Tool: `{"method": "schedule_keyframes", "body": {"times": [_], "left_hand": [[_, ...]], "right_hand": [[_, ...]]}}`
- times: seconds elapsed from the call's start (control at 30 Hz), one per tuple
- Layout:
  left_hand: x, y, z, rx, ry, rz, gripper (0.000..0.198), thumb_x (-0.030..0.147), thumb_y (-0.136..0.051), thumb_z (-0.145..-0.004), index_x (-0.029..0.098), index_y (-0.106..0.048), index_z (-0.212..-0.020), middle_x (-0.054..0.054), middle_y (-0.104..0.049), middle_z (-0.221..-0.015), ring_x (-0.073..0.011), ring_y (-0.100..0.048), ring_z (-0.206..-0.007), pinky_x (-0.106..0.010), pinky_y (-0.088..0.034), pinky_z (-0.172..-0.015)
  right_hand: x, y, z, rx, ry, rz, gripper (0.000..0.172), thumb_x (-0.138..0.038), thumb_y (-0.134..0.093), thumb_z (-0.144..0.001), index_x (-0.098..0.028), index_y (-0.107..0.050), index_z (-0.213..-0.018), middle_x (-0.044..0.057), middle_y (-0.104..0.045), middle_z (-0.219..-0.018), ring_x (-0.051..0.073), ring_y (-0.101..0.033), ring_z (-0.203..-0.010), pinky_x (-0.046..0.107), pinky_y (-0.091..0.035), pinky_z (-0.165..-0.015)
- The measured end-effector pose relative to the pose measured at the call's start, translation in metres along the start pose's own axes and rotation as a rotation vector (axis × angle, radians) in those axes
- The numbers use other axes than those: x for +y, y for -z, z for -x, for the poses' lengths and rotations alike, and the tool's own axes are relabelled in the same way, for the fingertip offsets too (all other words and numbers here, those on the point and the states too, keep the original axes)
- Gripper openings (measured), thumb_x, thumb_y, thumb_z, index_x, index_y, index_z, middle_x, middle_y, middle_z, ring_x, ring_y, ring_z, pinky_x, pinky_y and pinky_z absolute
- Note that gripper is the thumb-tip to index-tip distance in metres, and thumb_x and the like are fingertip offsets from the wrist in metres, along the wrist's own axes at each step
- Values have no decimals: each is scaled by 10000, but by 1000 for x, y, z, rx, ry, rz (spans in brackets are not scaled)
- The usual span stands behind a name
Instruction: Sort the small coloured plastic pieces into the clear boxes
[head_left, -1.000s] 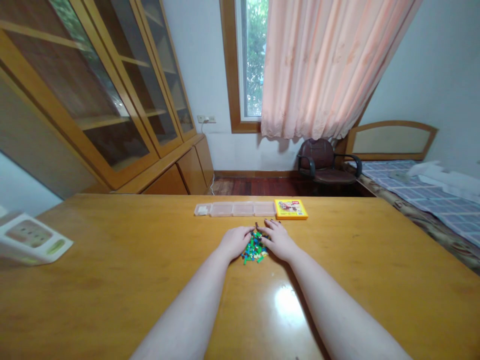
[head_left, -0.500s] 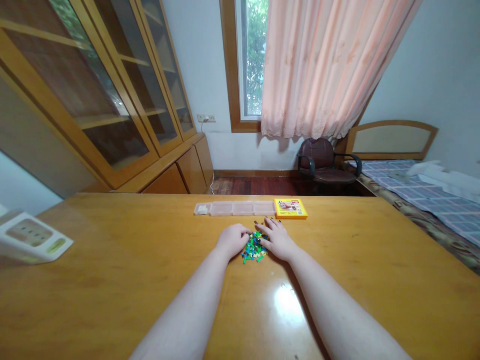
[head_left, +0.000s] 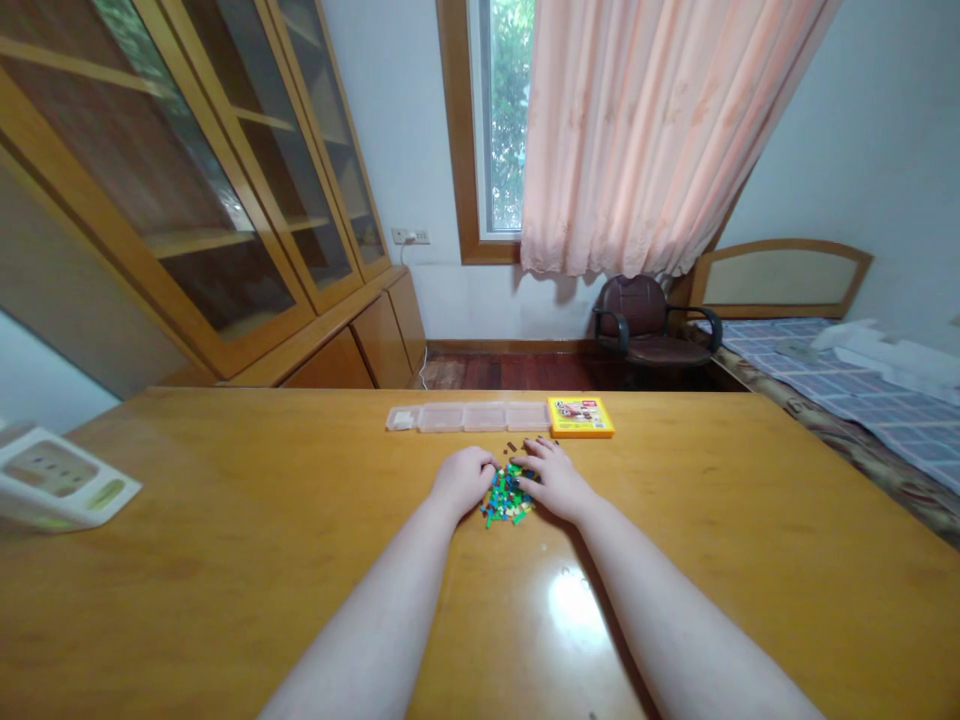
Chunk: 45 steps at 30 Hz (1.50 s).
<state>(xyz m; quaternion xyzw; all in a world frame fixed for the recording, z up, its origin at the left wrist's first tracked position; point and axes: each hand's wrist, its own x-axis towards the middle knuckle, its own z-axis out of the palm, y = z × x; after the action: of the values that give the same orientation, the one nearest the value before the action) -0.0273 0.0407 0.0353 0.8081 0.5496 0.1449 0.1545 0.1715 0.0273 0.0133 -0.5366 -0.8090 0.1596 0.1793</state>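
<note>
A small heap of tiny building bricks, mostly green, blue and yellow, lies on the wooden table between my hands. At its left edge rests my left hand, fingers curled in and pressed together; whatever they hold is hidden. My right hand reaches over the heap's right side with its fingers spread, some fingertips touching the bricks. Just beyond the heap, near my right fingertips, lie a few dark brown bricks apart from the others.
A row of clear plastic trays stands behind the heap, with something whitish in the leftmost one. Beside it is a yellow box with a printed picture. A white plastic container stands at the table's left. Beyond the table is an office chair.
My right fingers have drawn back slightly from the brown bricks, which now show more clearly. My left hand stays by the heap, almost unmoved.
</note>
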Motion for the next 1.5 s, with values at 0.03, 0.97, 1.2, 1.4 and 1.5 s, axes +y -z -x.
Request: {"method": "schedule_keyframes", "body": {"times": [0.03,0.97,1.2,1.4,1.5], "left_hand": [[0,1,0,-6,2,-13,305,232,-427,-808,235,-719,-896,-33,-695,-950,-186,-610,-911,-279,-452,-828],[2,-1,0,-84,-9,10,344,233,-430,-796,249,-707,-1000,-22,-697,-1031,-183,-606,-973,-271,-436,-868],[1,3,-1,1,145,-10,318,245,-429,-809,221,-712,-950,-36,-692,-1030,-191,-598,-986,-273,-431,-872],[0,-2,-1,4,47,57,296,233,-439,-801,228,-721,-887,-21,-702,-954,-176,-609,-917,-264,-436,-844],[-1,-4,-1,-14,-13,84,295,216,-444,-786,222,-728,-865,-20,-705,-916,-170,-611,-882,-261,-442,-820]], "right_hand": [[0,0,0,16,1,-7,389,-417,-563,-809,-251,-626,-1156,96,-452,-1369,287,-307,-1304,452,-218,-1073],[-2,2,1,38,11,-26,329,-412,-545,-824,-263,-663,-1092,79,-478,-1348,279,-298,-1304,477,-219,-1068],[-4,5,1,47,43,-52,307,-387,-572,-808,-287,-665,-1082,63,-462,-1359,281,-295,-1304,486,-224,-1064],[-5,0,2,-33,0,10,437,-470,-549,-812,-314,-572,-1220,70,-343,-1447,324,-203,-1347,538,-120,-1077],[-4,-1,0,1,-22,16,474,-459,-549,-807,-265,-558,-1239,95,-353,-1438,320,-220,-1342,526,-137,-1079]]}}
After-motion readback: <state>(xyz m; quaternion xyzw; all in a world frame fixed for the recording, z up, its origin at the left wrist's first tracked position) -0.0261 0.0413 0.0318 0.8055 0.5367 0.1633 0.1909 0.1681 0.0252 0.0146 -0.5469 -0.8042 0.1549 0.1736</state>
